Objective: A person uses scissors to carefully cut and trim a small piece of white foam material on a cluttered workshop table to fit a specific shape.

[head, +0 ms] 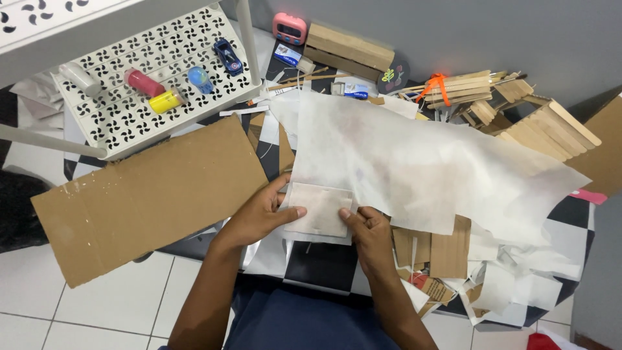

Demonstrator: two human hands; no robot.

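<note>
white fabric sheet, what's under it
Under the white fabric sheet a small cardboard rectangle shows through, pinched by the left hand and right hand. Cardboard scraps poke out at its lower edge. Anything else beneath is covered.

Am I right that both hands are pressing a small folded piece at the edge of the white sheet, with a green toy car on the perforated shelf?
Not quite: the toy car is blue, as the head view shows. Both the left hand and right hand do press the small folded piece at the white sheet edge; the car is on the perforated shelf.
</note>
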